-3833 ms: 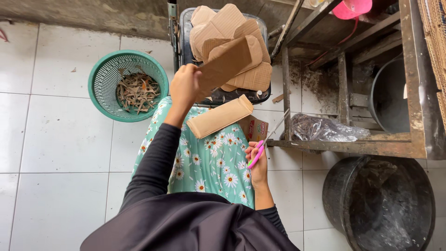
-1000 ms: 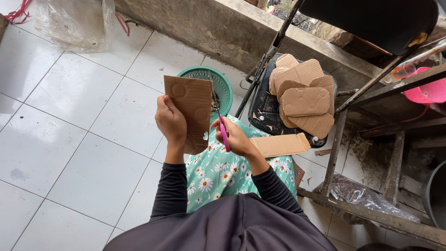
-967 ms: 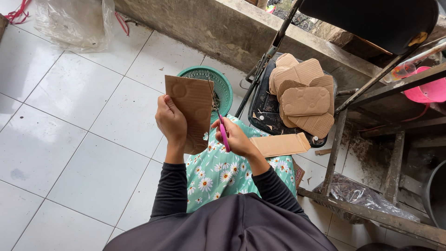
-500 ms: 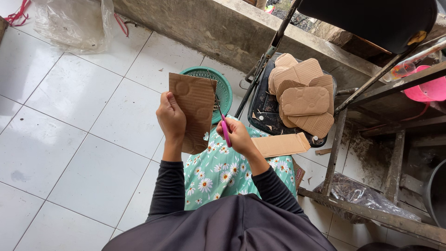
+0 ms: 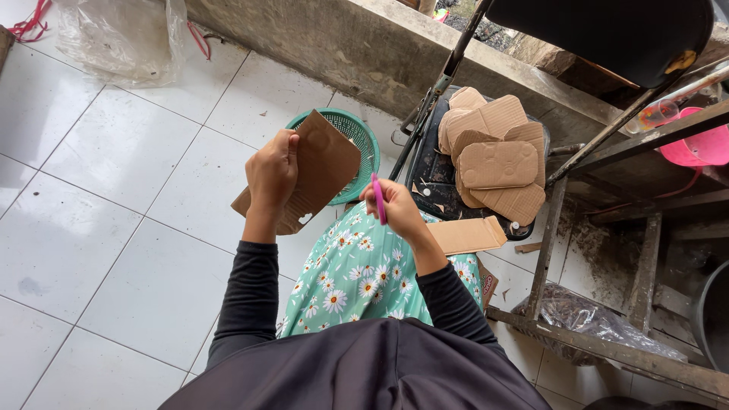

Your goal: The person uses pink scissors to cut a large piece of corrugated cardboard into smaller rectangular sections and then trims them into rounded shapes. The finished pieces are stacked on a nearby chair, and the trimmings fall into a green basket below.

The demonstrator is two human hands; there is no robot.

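My left hand (image 5: 272,173) grips a brown cardboard piece (image 5: 313,171), tilted, with one rounded corner, held over the green basket (image 5: 357,138). Just to its right, my right hand (image 5: 395,209) holds pink-handled scissors (image 5: 377,197); the blades are hidden behind the cardboard and hand. A long cardboard strip (image 5: 465,234) lies on my lap, on the green daisy-print skirt (image 5: 357,269).
A black tray (image 5: 430,178) holds a stack of rounded cardboard cut-outs (image 5: 495,159). A folding chair frame, a rusty metal rack (image 5: 607,190), a pink bucket (image 5: 699,148) and a plastic bag (image 5: 121,34) surround me on the white tile floor (image 5: 114,228). A concrete ledge runs behind.
My left hand has turned the cardboard from upright to tilted, its top corner now rounded. My right hand with the scissors has drawn slightly away to the right.
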